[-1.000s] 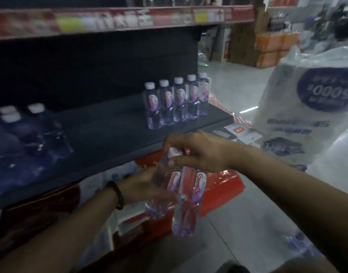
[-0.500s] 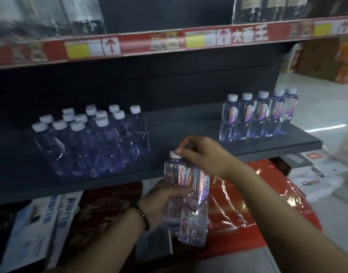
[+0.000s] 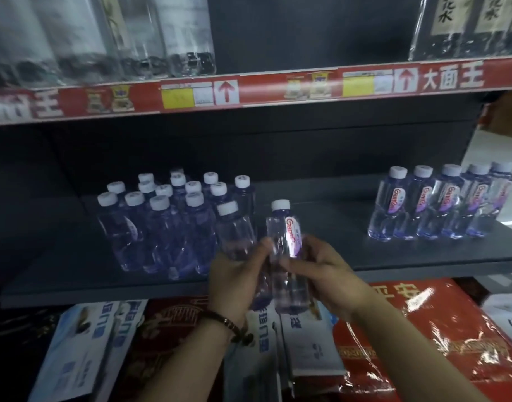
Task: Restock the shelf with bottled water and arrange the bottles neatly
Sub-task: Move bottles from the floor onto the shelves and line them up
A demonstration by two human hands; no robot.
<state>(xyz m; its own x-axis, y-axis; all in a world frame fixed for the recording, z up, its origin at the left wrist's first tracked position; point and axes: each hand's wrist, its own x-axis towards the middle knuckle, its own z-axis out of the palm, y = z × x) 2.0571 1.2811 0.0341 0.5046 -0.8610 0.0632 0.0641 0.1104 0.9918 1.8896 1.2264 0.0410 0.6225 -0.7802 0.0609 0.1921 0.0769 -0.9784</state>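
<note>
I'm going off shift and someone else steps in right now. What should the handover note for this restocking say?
Left hand grips the left bottle; right hand grips the labelled bottle. Both are held at the front edge of the shelf, not set down.
Done: a packed cluster stands at the shelf's left, a row of five at its right.
Left: place these two, probably in the gap between, labels forward.

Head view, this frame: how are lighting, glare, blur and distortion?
Head view: dim, the shelf nearly black; glare streaks the red wrapped pack; top-left bottles smear with blur; the price strip bows from wide-angle distortion; the labelled bottle in the right hand reads clearly.
</note>
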